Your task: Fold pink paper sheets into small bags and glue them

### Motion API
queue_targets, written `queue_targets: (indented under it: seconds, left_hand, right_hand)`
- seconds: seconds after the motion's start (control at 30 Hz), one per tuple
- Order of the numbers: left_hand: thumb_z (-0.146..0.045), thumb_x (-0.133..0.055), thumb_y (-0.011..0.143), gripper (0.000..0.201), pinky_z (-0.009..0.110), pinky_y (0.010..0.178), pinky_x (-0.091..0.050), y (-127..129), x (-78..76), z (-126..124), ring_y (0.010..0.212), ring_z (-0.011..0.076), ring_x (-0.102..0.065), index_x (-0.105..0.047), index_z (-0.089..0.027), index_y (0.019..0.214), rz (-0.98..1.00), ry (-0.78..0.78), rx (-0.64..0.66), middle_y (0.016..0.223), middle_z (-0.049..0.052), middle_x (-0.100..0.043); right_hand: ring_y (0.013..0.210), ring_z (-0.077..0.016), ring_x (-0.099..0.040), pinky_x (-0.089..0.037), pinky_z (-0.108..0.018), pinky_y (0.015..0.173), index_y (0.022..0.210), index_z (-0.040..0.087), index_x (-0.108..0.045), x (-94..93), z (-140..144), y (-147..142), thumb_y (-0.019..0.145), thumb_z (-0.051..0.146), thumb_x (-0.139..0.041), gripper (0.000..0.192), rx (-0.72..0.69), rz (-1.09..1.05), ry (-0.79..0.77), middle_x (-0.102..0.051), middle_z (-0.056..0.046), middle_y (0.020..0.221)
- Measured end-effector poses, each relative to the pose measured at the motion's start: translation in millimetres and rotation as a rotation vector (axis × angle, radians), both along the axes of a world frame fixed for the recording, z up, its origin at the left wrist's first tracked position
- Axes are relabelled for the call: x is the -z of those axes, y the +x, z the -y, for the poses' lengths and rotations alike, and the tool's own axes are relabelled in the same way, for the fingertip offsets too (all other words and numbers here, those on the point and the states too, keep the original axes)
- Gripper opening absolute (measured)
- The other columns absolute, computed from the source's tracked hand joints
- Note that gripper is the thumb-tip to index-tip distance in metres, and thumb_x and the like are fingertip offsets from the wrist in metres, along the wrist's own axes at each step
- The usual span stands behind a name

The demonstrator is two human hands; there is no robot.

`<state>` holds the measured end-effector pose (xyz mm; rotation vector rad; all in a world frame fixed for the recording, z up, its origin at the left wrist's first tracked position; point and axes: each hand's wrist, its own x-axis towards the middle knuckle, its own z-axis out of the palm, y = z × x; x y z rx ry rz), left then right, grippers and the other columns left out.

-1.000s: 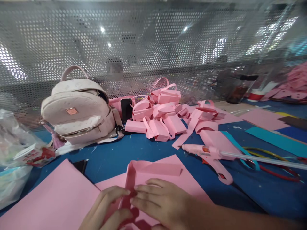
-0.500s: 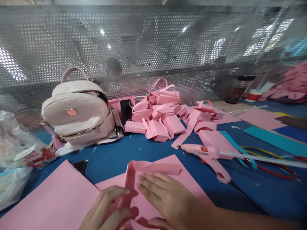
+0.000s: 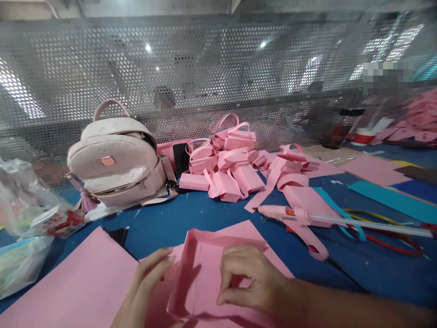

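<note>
We see a grey perforated screen (image 3: 205, 64) across the upper half of the frame, and below it a blue table (image 3: 153, 223). On the table at left we find a pale backpack (image 3: 112, 155), its main zip partly undone. From the centre towards the right lies a heap of folded pink pieces (image 3: 232, 168), several with looped strips, and a flat pink sheet (image 3: 75, 282) fills the lower left.

At the bottom centre sits the shallow pink box (image 3: 205, 278), its left and far walls standing up, resting over more pink sheeting. Our right hand (image 3: 249, 278) is above the box's floor, fingers curled, thumb and forefinger drawn close together; we cannot tell whether they pinch anything or touch the floor. Our left hand (image 3: 146, 282) is just outside the left wall, fingers parted and gently bent, with nothing seen in their grip; we cannot tell whether its thumb touches the box.

Right of centre we have a pink glue gun (image 3: 297, 218), nozzle pointing left, a clear stick running out behind it. Smaller yet, a black phone (image 3: 180, 158) leans upright beside the backpack.
</note>
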<state>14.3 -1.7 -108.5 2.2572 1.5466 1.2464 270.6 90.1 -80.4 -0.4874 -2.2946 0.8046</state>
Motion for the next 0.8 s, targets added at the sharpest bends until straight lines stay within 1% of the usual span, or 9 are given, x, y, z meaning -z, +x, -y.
queue_targets:
  seconds: [0.07, 0.13, 0.2, 0.27, 0.37, 0.5, 0.57, 0.67, 0.8]
  left_hand:
    - [-0.049, -0.069, 0.090, 0.071, 0.039, 0.088, -0.064, -4, -2.8, -3, 0.128, 0.0329, -0.062, -0.038, -0.030, 0.151, 0.070, -0.100, 0.050, 0.149, 0.016, -0.053]
    - [-0.049, -0.074, 0.086, 0.086, 0.042, 0.090, -0.064, -6, -2.6, -7, 0.132, 0.0349, -0.060, -0.027, -0.032, 0.157, 0.152, -0.225, 0.101, 0.155, 0.016, -0.047]
    - [-0.049, -0.077, 0.084, 0.097, 0.046, 0.094, -0.062, -8, 1.2, -9, 0.136, 0.0361, -0.056, -0.017, -0.036, 0.160, 0.234, -0.332, 0.149, 0.159, 0.016, -0.043]
    - [-0.051, -0.077, 0.083, 0.102, 0.049, 0.097, -0.060, -8, 6.5, -10, 0.139, 0.0367, -0.052, -0.011, -0.039, 0.160, 0.301, -0.395, 0.195, 0.161, 0.015, -0.040]
    - [-0.052, -0.079, 0.081, 0.105, 0.050, 0.100, -0.058, -7, 11.3, -9, 0.140, 0.0364, -0.051, -0.011, -0.042, 0.160, 0.358, -0.439, 0.231, 0.162, 0.014, -0.039]
    - [-0.045, -0.081, 0.081, 0.099, 0.045, 0.097, -0.060, -6, 9.7, -8, 0.135, 0.0339, -0.057, -0.019, -0.043, 0.158, 0.413, -0.464, 0.245, 0.161, 0.012, -0.042]
    - [-0.043, -0.082, 0.080, 0.098, 0.044, 0.097, -0.061, -6, 7.8, -7, 0.133, 0.0333, -0.059, -0.023, -0.042, 0.158, 0.418, -0.462, 0.256, 0.159, 0.012, -0.045]
    - [-0.042, -0.084, 0.078, 0.100, 0.046, 0.103, -0.056, -6, 5.2, -6, 0.131, 0.0317, -0.061, -0.025, -0.042, 0.158, 0.381, -0.465, 0.248, 0.156, 0.010, -0.050]
    - [-0.043, -0.085, 0.076, 0.100, 0.050, 0.107, -0.052, -6, 1.9, -3, 0.128, 0.0321, -0.064, -0.027, -0.041, 0.157, 0.292, -0.435, 0.211, 0.153, 0.010, -0.054]
  right_hand:
    - [0.057, -0.0109, -0.057, -0.042, -0.025, 0.060, 0.066, 0.018, -0.062, -0.5, 0, 1, 0.102, 0.057, -0.048, 0.055, -0.009, 0.006, 0.016, -0.064, 0.001, 0.059]
    - [0.062, -0.0116, -0.061, -0.045, -0.025, 0.065, 0.077, 0.018, -0.066, 0.6, 1, 2, 0.109, 0.042, -0.041, 0.047, -0.054, 0.005, 0.054, -0.068, 0.001, 0.064]
    - [0.079, -0.0139, -0.068, -0.049, -0.027, 0.078, 0.095, 0.018, -0.069, 1.0, 1, 4, 0.108, 0.023, -0.038, 0.034, -0.075, -0.005, 0.117, -0.075, -0.002, 0.081]
    - [0.102, -0.0172, -0.068, -0.049, -0.032, 0.093, 0.110, 0.018, -0.067, -0.7, 2, 5, 0.102, 0.013, -0.039, 0.029, -0.066, 0.006, 0.188, -0.076, -0.007, 0.105]
    - [0.130, -0.0195, -0.055, -0.043, -0.039, 0.110, 0.123, 0.019, -0.061, -8.2, 3, 6, 0.097, 0.010, -0.042, 0.034, -0.031, 0.068, 0.247, -0.067, -0.012, 0.130]
    - [0.146, -0.0226, -0.037, -0.036, -0.046, 0.117, 0.141, 0.017, -0.050, -22.3, 0, 7, 0.097, 0.013, -0.044, 0.044, 0.102, 0.239, 0.332, -0.052, -0.015, 0.151]
    - [0.144, -0.0265, -0.040, -0.038, -0.049, 0.116, 0.147, 0.015, -0.045, -27.1, -4, 8, 0.097, 0.019, -0.051, 0.051, 0.182, 0.360, 0.352, -0.050, -0.016, 0.152]
    - [0.126, -0.0310, -0.058, -0.047, -0.051, 0.105, 0.141, 0.013, -0.053, -29.0, -10, 11, 0.093, 0.020, -0.063, 0.050, 0.257, 0.515, 0.371, -0.063, -0.017, 0.138]
    - [0.097, -0.0244, -0.071, -0.053, -0.039, 0.089, 0.123, 0.018, -0.068, -30.2, -13, 15, 0.096, 0.010, -0.056, 0.031, 0.251, 0.592, 0.341, -0.077, -0.009, 0.104]
